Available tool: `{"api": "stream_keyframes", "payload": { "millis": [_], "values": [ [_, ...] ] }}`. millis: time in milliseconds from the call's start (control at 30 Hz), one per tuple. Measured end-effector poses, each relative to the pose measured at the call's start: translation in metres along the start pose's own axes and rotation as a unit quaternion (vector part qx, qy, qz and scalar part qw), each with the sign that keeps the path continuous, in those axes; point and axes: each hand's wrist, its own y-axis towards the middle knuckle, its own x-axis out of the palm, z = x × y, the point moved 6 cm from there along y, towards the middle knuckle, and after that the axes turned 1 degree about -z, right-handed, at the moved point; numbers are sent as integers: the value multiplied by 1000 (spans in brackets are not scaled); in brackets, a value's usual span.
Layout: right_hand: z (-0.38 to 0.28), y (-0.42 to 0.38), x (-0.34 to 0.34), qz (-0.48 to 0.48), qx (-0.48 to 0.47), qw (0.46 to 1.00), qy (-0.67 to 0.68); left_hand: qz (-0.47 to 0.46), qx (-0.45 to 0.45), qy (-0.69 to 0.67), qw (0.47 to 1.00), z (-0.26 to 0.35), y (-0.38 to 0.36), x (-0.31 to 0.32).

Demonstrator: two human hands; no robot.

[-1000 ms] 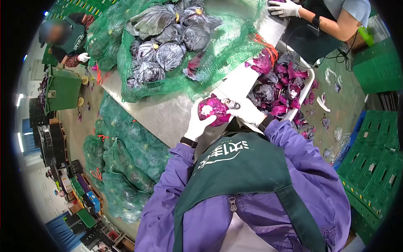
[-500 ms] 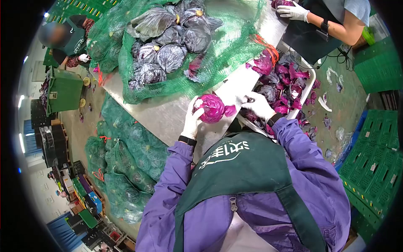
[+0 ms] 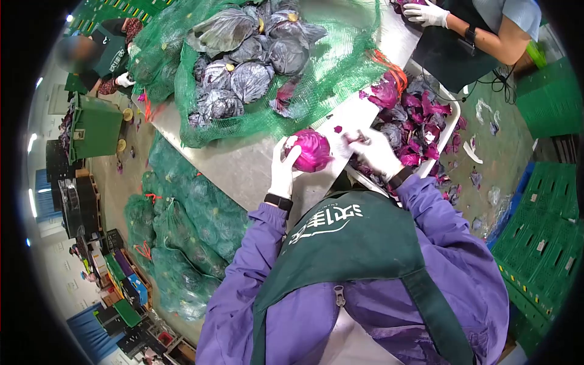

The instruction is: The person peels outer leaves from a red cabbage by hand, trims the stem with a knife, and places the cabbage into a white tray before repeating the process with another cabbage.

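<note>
We are standing at a steel table [image 3: 243, 161] in a produce-packing hall, with green crates [image 3: 538, 249] stacked to our right and filled green net sacks [image 3: 182, 243] lying on the floor to our left. Our left hand [image 3: 283, 170], in a white glove, is cupping a trimmed red cabbage [image 3: 311, 149] from its left side, fingers curled round it; the head is resting on the table just in front of our green apron [image 3: 340, 255]. Our right hand [image 3: 377, 153], also gloved, is hovering just right of the cabbage, apart from it, over the near edge of a white tray. It is closed round something small and dark; we cannot tell what it is.

Beyond the cabbage an opened green net [image 3: 322, 79] is spreading across the table, holding a heap of untrimmed cabbages [image 3: 243, 67] with dull grey-purple outer leaves. The net's edge is lying near our cabbage but is not touching it.

The white tray [image 3: 449, 131] is sitting against the table's right side, holding loose purple leaf trimmings [image 3: 413, 121]. More scraps are lying scattered on the floor [image 3: 480, 176] beside it.

At top right a co-worker's gloved hand [image 3: 427, 12] is resting on another purple head at the table's far end. At top left another person [image 3: 100, 55] is working beside a green bin [image 3: 94, 128].
</note>
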Motion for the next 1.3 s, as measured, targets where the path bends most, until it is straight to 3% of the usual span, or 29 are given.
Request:
{"api": "stream_keyframes", "payload": {
  "millis": [67, 100, 133, 200, 267, 333, 367, 400, 467, 500, 533, 600, 633, 667, 700, 733, 767, 800, 833, 867, 933, 1000, 1033, 1067, 1100, 1133, 1200, 1300],
  "values": [
    [2, 12, -43, 145, -78, 955, -248, 19, -22, 3, 1000, -6, 7, -8],
    [-9, 0, -40, 210, -151, 938, -231, 21, -36, -16, 999, -6, 10, -9],
    [-16, -2, -32, 193, -180, 929, -261, 25, -52, -33, 998, -9, 11, -10],
    [-32, -7, 14, 92, -127, 974, -164, 28, -34, -25, 999, -12, 14, -7],
    [-41, -8, 56, 20, -148, 930, -337, 36, 11, -14, 999, -12, 18, 0],
    [-34, -2, 74, 39, -173, 928, -328, 56, 22, -26, 998, -13, 14, 5],
    [-19, 3, 69, 90, -233, 915, -316, 51, 44, -18, 998, -17, 17, 4],
    [-4, 19, 66, 12, -147, 948, -281, 46, 67, -10, 997, -5, 14, 11],
    [7, 19, 53, -45, -83, 933, -348, 48, 23, -25, 998, -4, 5, 13],
    [12, 18, 46, -10, -156, 962, -222, 66, -2, -30, 997, -7, 7, 8],
    [24, 16, 34, 28, -163, 964, -206, 83, -27, -36, 996, -9, 9, 4],
    [38, 19, 20, 38, -35, 999, 3, 85, -57, -55, 993, -12, 14, -8],
    [34, 19, 10, 50, -45, 989, -135, 97, -7, -59, 993, -8, 15, -13],
    [28, 18, 13, 49, -45, 989, -135, 110, 42, -63, 991, -3, 15, -20],
    [24, 16, 16, 63, -31, 995, -65, 78, 146, -5, 986, -25, 44, -47],
    [25, 15, 17, 77, -16, 997, 5, 79, 144, -3, 986, -21, 36, -41],
    [40, 24, 14, 57, -41, 986, -153, 96, 207, 137, 964, -3, 18, -23],
    [44, 26, 12, 58, -39, 986, -151, 110, 265, 273, 918, 6, 5, -9],
    [43, 27, 10, 78, -75, 979, -171, 113, 301, 338, 885, 9, 0, -3],
    [42, 29, 7, 98, -113, 970, -192, 112, 302, 338, 884, 8, 4, -6],
    [48, 35, -8, 118, -115, 981, -99, 93, 261, 251, 928, 3, 17, -23],
    [50, 36, -34, 175, -95, 965, -171, 1, 155, 92, 984, 7, 27, -35],
    [48, 35, -51, 207, -97, 952, -205, -45, 12, -32, 998, -8, 30, -46],
    [43, 32, -69, 238, -100, 936, -238, -88, -131, -154, 975, -16, 19, -45],
    [36, 26, -90, 293, -108, 920, -238, -115, -191, -249, 942, -25, 13, -43],
    [32, 18, -109, 347, -115, 900, -236, -151, -154, -262, 941, -21, 5, -35],
    [27, -1, -141, 492, -198, 808, -256, -213, -182, -332, 901, -18, -8, -20],
    [1, -4, -119, 400, -211, 852, -263, -214, -212, -385, 873, -17, -18, -3]
  ]
}}
